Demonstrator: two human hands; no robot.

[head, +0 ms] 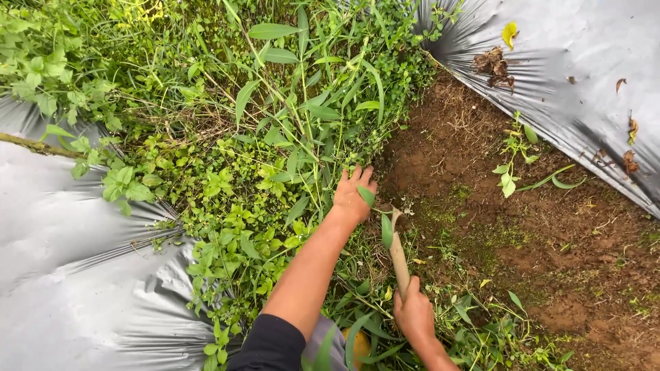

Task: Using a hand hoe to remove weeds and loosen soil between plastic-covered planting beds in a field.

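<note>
Green weeds (275, 158) fill the strip between two silver plastic sheets (62, 275) — my left hand (353, 196) is clenched into their stems at the centre. Near me, my right hand (414, 315) grips a wooden tool handle (398, 253) — bare brown soil (543, 240) lies to the right.

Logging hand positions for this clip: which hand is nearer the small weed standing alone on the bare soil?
Left. The left hand grips weeds left of the lone weed; the right hand holds a wooden handle lower down.
</note>
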